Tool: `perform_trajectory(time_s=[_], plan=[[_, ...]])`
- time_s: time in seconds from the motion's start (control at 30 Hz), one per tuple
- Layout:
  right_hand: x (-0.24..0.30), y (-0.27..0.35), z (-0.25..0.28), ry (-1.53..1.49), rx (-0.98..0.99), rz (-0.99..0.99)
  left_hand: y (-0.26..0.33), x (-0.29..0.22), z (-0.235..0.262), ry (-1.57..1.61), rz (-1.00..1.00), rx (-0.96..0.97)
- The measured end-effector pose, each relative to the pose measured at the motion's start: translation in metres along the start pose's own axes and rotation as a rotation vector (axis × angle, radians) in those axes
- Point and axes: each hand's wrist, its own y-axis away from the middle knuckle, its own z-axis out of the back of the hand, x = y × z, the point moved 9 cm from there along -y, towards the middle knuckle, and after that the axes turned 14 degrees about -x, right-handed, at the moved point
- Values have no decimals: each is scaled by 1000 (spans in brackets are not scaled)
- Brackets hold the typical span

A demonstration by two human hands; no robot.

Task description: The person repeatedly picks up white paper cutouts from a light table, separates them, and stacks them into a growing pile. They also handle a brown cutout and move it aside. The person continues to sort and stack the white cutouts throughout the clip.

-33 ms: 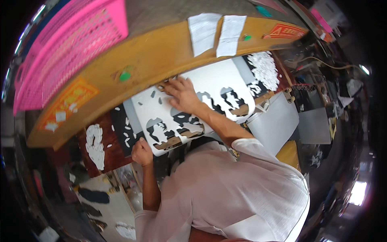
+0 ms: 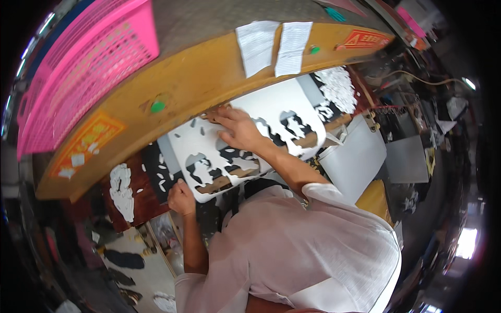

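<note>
At bench edge, left hand [image 2: 181,198] fisted, gripping near corner of white cut-out sheet [image 2: 271,112], forearm straight up from below. Further right, right hand [image 2: 239,129] flat, fingers spread, pressing sheet on bench, arm stretched forward.

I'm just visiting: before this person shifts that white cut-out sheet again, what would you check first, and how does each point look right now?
1. Right hand flat on the white cut-out sheet: ok.
2. Left hand at the sheet's near corner: ok; whether it pinches the edge, cannot tell.
3. Sheet lying flat on the bench: ok where visible; the middle is hidden by the arm.
4. Loose white offcuts away from the sheet's edge: ok, piled to the left.
5. Small white scraps beside the sheet: not ok, some lie scattered close by.
</note>
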Motion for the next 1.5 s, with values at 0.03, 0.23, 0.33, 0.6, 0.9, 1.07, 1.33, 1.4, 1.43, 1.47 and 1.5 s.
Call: perform_trajectory(time_s=[0.03, 0.23, 0.33, 0.6, 0.9, 1.07, 1.33, 1.4, 1.43, 1.47, 1.5], plan=[[-11, 21, 28, -207, 12, -150, 4, -2, -1, 27, -25, -4], [-203, 44, 277, -749, -1028, -852, 23, 10, -9, 68, -8, -59], [-234, 8, 294, -760, -768, -816, 20, 7, -7, 48, -40, -76], [-113, 124, 141, 346, -3, 81, 16, -3, -9, -54, -107, 30], [-124, 126, 137, 263, -18, -103, 14, -5, -4, -110, -87, -24], [-126, 137, 143, 194, -68, -160, 19, -1, 2, -38, -14, 3], [-103, 197, 201, 70, 134, -541, 100, 3, 84, 297, 529, -10], [-64, 179, 210, 123, 38, -405, 114, -19, 95, 426, 613, -1], [-37, 170, 197, 57, 74, -297, 117, -39, 96, 556, 610, -28], [-16, 160, 169, -37, 148, -232, 116, -65, 86, 732, 583, 16], [-1, 157, 137, 67, 251, -185, 121, -88, 77, 712, 582, 37]])
